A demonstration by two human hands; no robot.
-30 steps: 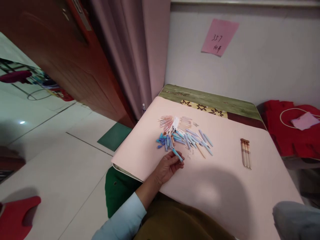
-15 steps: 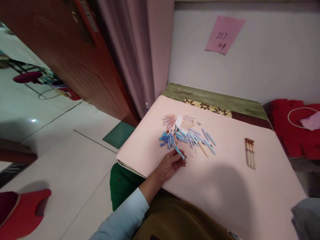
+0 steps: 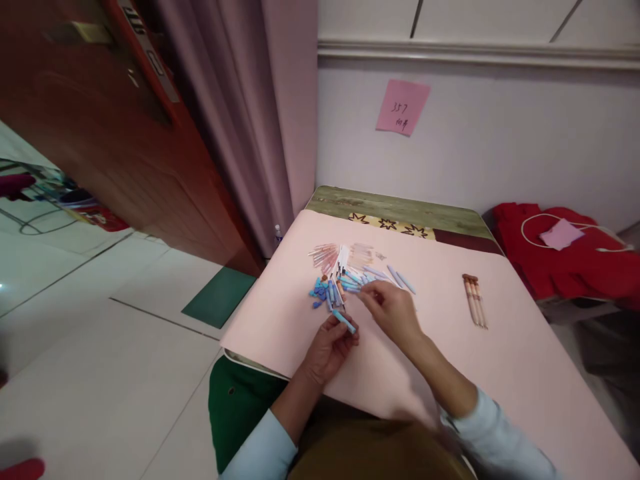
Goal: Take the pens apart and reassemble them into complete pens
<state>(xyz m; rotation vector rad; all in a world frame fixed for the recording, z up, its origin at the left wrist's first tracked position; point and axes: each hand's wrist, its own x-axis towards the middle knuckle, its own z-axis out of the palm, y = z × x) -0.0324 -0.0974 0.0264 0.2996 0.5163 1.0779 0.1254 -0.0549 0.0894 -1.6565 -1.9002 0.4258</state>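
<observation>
My left hand (image 3: 331, 348) is closed around a light-blue pen barrel (image 3: 345, 323), held tilted just above the table near its front edge. My right hand (image 3: 393, 308) reaches over the loose pen parts with thumb and fingertips pinched together. Whatever lies between those fingers is too small and hidden to make out. Under and beside the fingertips are blue and lilac pen barrels (image 3: 374, 275). Small blue caps (image 3: 319, 291) form a heap left of them. Behind, pinkish thin sticks (image 3: 325, 259) and white refills (image 3: 343, 255) lie fanned out.
Three assembled pens with brown tops (image 3: 475, 301) lie together on the right of the pink-covered table (image 3: 450, 373). Red cloth (image 3: 530, 267) with a white cord is beyond the table's right side. A green stool (image 3: 245, 407) stands at the front left, and a brown door (image 3: 150, 147) further left.
My right hand has come into view from the right and reached the pen parts. The left hand still holds the light-blue barrel. The view has shifted slightly right and up.
</observation>
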